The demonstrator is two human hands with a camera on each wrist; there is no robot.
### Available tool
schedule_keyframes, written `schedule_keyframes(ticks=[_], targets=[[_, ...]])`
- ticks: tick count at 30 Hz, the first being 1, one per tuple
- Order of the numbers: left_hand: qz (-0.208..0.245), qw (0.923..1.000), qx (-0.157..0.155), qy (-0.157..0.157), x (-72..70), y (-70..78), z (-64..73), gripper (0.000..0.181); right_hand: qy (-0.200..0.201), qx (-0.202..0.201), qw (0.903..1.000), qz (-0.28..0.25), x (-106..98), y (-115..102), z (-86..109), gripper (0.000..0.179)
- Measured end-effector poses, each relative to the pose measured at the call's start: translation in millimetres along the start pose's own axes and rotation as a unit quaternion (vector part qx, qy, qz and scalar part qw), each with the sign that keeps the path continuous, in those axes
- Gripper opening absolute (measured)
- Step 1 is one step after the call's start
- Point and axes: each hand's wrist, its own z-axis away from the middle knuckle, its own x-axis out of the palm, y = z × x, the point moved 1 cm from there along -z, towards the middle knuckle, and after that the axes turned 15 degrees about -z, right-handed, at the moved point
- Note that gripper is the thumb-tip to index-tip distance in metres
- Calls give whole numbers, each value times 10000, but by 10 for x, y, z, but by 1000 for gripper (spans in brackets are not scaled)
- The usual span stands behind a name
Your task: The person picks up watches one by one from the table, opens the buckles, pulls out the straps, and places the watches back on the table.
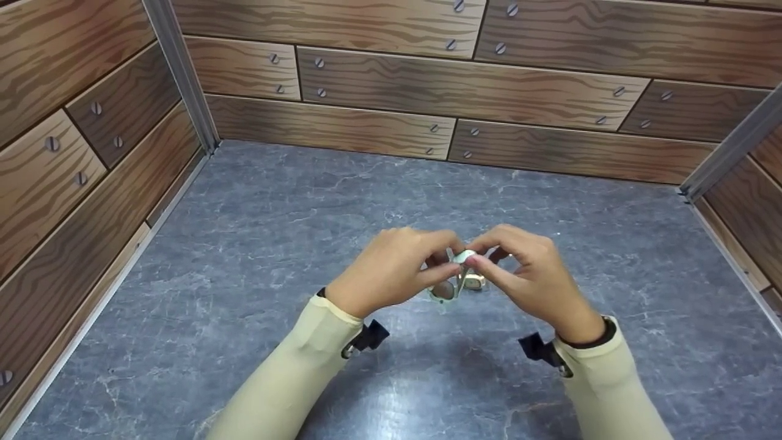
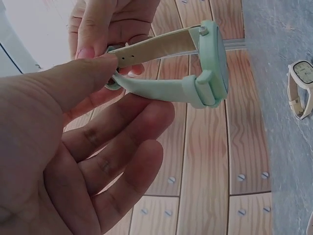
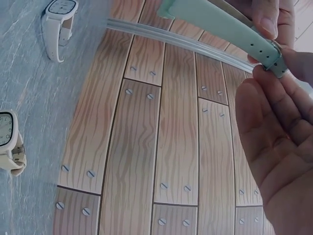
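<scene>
A mint green wristwatch (image 2: 213,68) hangs in the air between both hands, its strap drawn into a loop. My left hand (image 1: 397,269) pinches the strap near the buckle with thumb and index finger; its other fingers curve loosely below, as the left wrist view shows. From the other side my right hand (image 1: 531,275) pinches the strap end at the metal buckle (image 3: 272,58). Small holes show along the mint strap (image 3: 220,29) in the right wrist view. The fingertips of both hands meet at the buckle and partly cover it.
Below the hands, a pale watch with a light strap (image 1: 473,282) lies on the blue-grey marbled table (image 1: 305,201). The right wrist view shows two watches there, a white one (image 3: 59,24) and a cream-strapped one (image 3: 6,129). Wood-patterned walls (image 1: 379,79) enclose the table.
</scene>
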Motion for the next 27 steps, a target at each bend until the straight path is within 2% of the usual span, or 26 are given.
schedule_keyframes(ticks=[5, 11, 13, 21, 27], targets=[[-89, 9999, -72, -43, 4, 13, -1, 20, -16, 56, 10000, -34, 1, -3, 3, 28], [-509, 9987, -60, -22, 29, 9, -4, 22, -373, 738, 9963, -243, 14, -21, 15, 25], [-614, 9981, -54, -6, 38, 6, -5, 22, -474, 857, 9948, -260, 17, -22, 14, 25], [-491, 9987, -67, -84, 49, 6, -15, 23, -565, 929, 9940, -141, 4, -23, 18, 16], [-466, 9989, 13, 38, 45, 10, -16, 25, -466, 782, 9957, -146, -5, -32, 16, 18]])
